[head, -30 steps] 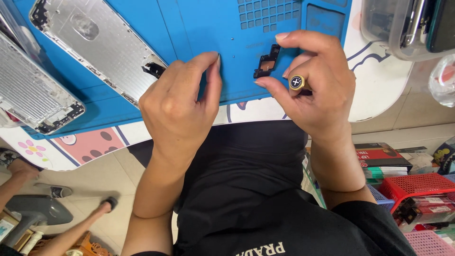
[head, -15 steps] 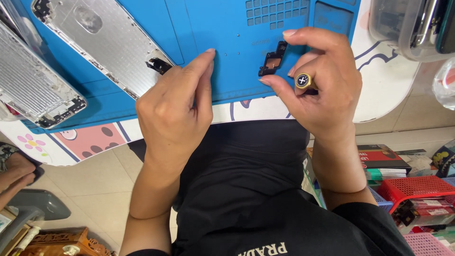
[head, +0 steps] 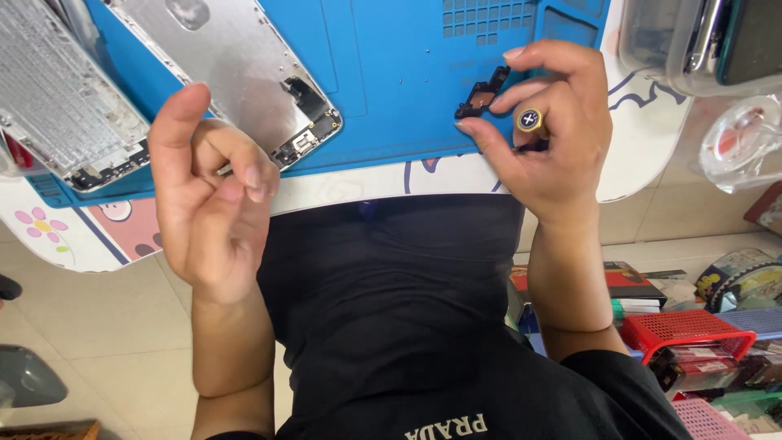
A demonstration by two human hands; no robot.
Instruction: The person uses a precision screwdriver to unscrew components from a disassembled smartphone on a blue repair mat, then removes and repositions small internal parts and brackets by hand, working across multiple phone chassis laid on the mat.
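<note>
- Small black bracket-like part, pinched in the right hand, lies with its long axis running diagonally, one end up toward the grid of little square cells on the blue work mat and the other end down toward the mat's near edge.
- It sits between the tip of the right thumb, at its lower end, and the tip of the forefinger, at its upper end, just over the mat's surface; whether it touches the mat cannot be told.
- The same hand also holds a screwdriver, gripped among the curled fingers, its round gold-and-black end cap facing the camera.
- The left hand holds nothing: thumb upright, fingers loosely curled with the tips meeting, raised in front of the table's near edge and well apart from the part.
- Just beyond the left hand's fingers lies the silver phone housing, angled across the mat, and a second silver housing lies at the far left.
- Compared with half a second ago, the left hand has come off the mat, where its forefinger pressed down close to the part, and has drawn back leftward; the right hand's pinch on the part looks unchanged.
</note>
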